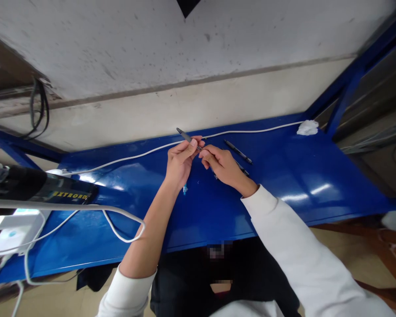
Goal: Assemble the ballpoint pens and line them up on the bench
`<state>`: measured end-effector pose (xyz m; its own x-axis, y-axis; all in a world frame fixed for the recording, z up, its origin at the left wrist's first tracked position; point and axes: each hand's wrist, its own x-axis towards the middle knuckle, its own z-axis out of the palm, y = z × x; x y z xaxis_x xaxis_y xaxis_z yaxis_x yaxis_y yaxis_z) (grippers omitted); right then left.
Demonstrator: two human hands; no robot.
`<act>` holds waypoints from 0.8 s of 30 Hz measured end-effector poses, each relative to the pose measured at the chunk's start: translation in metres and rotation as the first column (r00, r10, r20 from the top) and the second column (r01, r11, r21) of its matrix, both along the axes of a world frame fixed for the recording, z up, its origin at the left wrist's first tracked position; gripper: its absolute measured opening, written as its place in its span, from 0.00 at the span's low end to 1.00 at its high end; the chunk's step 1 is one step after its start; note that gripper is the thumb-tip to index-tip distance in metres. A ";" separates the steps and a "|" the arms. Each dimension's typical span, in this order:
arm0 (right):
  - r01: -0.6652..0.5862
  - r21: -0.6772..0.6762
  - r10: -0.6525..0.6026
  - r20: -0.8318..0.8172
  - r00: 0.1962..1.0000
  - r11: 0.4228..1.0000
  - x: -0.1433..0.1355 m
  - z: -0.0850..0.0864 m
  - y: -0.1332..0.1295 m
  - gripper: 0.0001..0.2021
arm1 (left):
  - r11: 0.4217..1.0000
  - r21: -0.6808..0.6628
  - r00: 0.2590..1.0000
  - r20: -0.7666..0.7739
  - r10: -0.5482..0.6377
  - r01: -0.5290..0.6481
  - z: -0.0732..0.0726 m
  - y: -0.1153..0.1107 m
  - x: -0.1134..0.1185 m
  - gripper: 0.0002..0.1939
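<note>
Head camera: what are the surface and the room like?
A smooth, glossy blue worktop [284, 163] with patches of glare, pushed up to a scuffed grey-and-cream wall [185, 66]. Blue frame bars [346, 94] rise at either end, and a thin white cable [135, 156] runs along the back.
And materials and shapes?
A crumpled white wad [307, 127] at the far right; at the left, a dark cylinder [42, 185] with yellow lettering.
Where's the grey pen [185, 134]?
Above the worktop, slanting. The left hand [181, 164] pinches its slim barrel between thumb and fingers; the right hand [223, 165] is closed on its near end.
Anything beside them?
One dark pen [238, 152] lies just beyond the right hand; another slender piece [243, 169] is partly hidden beneath it. Something blue-tipped [185, 189] shows beside the left wrist.
</note>
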<state>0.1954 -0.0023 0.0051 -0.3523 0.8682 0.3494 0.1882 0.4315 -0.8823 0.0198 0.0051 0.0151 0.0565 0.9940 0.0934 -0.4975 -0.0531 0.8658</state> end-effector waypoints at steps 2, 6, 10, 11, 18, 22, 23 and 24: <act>-0.060 -0.092 0.052 -0.090 0.995 0.994 0.000 0.002 -0.001 0.23 | 1.000 0.014 1.000 0.010 -0.028 0.027 0.001 0.000 0.000 0.16; -0.273 -0.293 0.154 -0.371 0.916 0.916 0.000 0.005 0.001 0.25 | 0.996 0.042 0.996 0.036 -0.080 0.078 0.004 -0.001 0.001 0.16; -0.518 -0.461 0.204 -0.572 0.794 0.721 0.002 0.012 0.002 0.24 | 0.987 0.060 0.986 0.057 -0.155 0.151 0.007 -0.003 0.001 0.17; -0.535 -0.479 0.196 -0.590 0.783 0.696 0.002 0.013 0.002 0.24 | 0.985 0.063 0.984 0.060 -0.167 0.163 0.008 -0.004 0.001 0.17; -0.280 -0.434 0.014 -0.522 0.853 0.856 -0.003 0.008 -0.003 0.24 | 0.997 0.043 0.995 0.074 -0.073 0.070 0.003 0.001 -0.002 0.21; -0.290 -0.445 0.050 -0.476 0.878 0.847 -0.005 0.004 0.004 0.24 | 0.994 0.064 0.991 0.100 -0.092 0.086 0.000 0.002 0.000 0.19; -0.281 -0.443 0.065 -0.442 0.895 0.852 -0.005 0.005 0.006 0.25 | 0.992 0.070 0.988 0.108 -0.111 0.103 0.000 0.002 0.001 0.19; -0.236 -0.417 0.069 -0.378 0.923 0.878 -0.003 0.007 0.005 0.25 | 0.990 0.073 0.985 0.116 -0.125 0.117 0.001 0.001 0.001 0.18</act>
<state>0.1920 0.0028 0.0119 -0.4242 0.9036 0.0596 -0.1955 -0.0271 -0.9803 0.0208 0.0063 0.0161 0.1607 0.9719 0.1719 -0.6040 -0.0409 0.7959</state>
